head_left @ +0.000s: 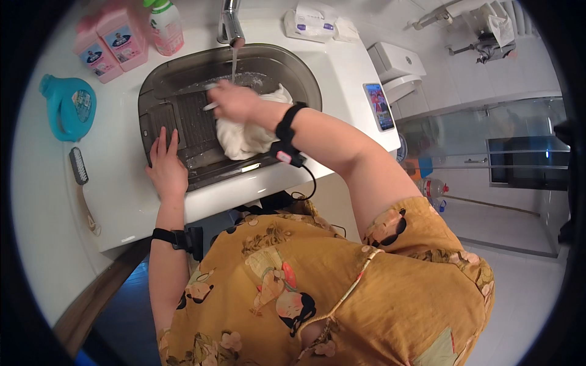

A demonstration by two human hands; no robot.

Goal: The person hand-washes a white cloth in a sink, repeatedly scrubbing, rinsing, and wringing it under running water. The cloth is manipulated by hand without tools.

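Note:
A dark translucent plastic washbasin [307, 75] with a ribbed washboard part [194, 116] sits in the white sink. My left hand [168, 164] lies with spread fingers on the basin's left front rim and holds nothing. Near the falling water, my right hand [232, 100] is closed on something small and white, blurred by motion; whether it is a brush or part of the cloth I cannot tell. A wet white cloth [245, 139] lies bunched in the basin below and beside that hand. Water runs from the chrome faucet [232, 27] into the basin.
Two pink jugs [123, 39], a pump bottle with a green top [165, 29] and a teal detergent bottle [71, 107] stand at left. A scrub brush [78, 165] lies below them. Tissue packs [309, 23] are behind, and a phone [379, 106] lies on the right edge.

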